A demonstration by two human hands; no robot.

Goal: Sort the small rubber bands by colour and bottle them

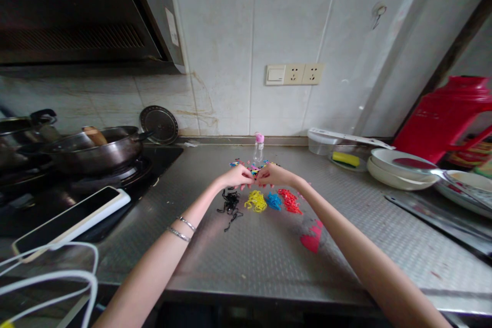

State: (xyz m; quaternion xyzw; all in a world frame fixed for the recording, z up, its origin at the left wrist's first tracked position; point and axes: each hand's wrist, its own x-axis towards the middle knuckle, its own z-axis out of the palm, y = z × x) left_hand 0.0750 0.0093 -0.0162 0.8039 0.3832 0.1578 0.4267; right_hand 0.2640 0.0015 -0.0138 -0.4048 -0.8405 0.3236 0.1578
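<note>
My left hand (237, 176) and my right hand (271, 175) meet fingertip to fingertip over a mixed heap of small coloured rubber bands (251, 166) on the steel counter (246, 251). Both are pinched closed on something tiny that I cannot make out. In front of them lie sorted piles: black bands (230, 203), yellow bands (255, 201), blue bands (274, 201) and red bands (290, 201). A small clear bottle with a pink cap (259, 148) stands just behind the heap. Two bracelets ring my left wrist.
A phone (69, 220) with white cables lies at the left by the stove, where pans (92, 151) sit. A pink object (312, 238) lies near my right forearm. Bowls (395, 169), a sponge (346, 158) and a red thermos (446, 115) crowd the right.
</note>
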